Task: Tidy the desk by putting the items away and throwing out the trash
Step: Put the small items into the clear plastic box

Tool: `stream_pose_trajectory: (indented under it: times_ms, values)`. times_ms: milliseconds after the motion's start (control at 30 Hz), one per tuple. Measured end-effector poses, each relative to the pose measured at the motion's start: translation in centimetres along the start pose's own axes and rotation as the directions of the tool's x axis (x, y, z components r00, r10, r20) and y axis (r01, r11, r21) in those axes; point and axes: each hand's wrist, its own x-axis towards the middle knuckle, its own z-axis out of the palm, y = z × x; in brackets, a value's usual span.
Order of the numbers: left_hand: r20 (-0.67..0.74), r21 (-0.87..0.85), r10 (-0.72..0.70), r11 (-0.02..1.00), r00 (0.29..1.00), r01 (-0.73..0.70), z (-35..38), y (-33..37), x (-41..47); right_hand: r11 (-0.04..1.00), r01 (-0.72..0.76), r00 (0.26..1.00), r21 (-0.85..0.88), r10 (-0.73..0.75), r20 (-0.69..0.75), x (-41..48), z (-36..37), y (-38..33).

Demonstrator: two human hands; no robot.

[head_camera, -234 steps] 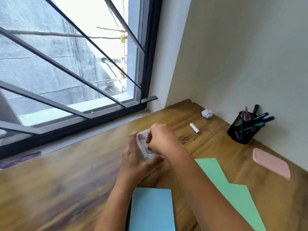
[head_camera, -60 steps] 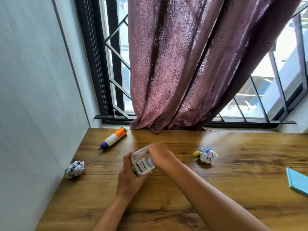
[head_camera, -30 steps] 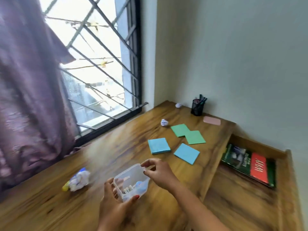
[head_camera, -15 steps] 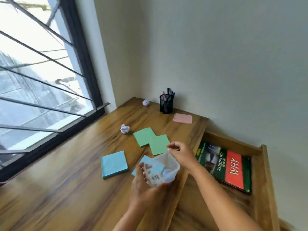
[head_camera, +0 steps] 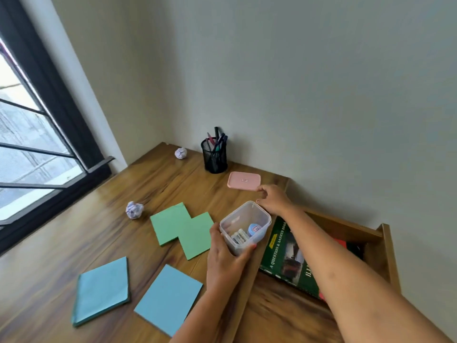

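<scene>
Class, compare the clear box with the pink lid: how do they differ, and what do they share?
The clear box is see-through and deep; the pink lid is opaque and flat. The left hand grips the box; the lid lies on the desk by the right hand. Both are rounded rectangles.

Clear box [head_camera: 244,226] lidless, pink lid [head_camera: 244,180] flat

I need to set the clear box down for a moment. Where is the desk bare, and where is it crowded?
Bare wood runs along the window side of the desk, left of the near paper ball and blue pads. A smaller patch lies between far paper ball, pen holder and green sheets. Crowded: around the pink lid and clear box.
</scene>
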Motion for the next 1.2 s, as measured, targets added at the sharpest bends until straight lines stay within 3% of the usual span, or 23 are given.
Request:
stream_pose_trajectory:
  times_ms: [167,300,633,800,967,1200]
  values:
    - [-0.011,0.022,0.011,1.000,1.000,-0.011,0.6,-0.1,1.9,0.906,0.154,0.986,-0.395,-0.115,0.121,4.3,-0.4,0.9]
    - [-0.041,0.039,0.018,0.999,0.999,-0.016,0.7,-0.2,3.0,0.809,0.199,0.974,-0.553,-0.103,0.200,5.8,0.0,0.6]
    - [-0.052,0.039,0.022,0.999,0.998,-0.020,1.2,-0.7,3.6,0.858,0.297,0.954,-0.420,-0.250,0.164,7.1,0.3,0.3]
    - [-0.055,0.051,0.029,0.998,0.998,-0.026,1.1,-0.9,3.6,0.819,0.284,0.958,-0.499,-0.226,0.174,6.4,0.6,-0.2]
    - [-0.056,0.063,0.037,0.997,0.998,-0.034,1.1,-0.8,3.6,0.675,0.286,0.947,-0.681,-0.307,0.094,5.0,-0.3,-0.8]
    - [-0.061,0.042,0.029,0.999,0.998,-0.027,1.1,-0.7,3.4,0.797,0.193,0.964,-0.573,-0.263,-0.041,2.9,-0.2,-0.2]
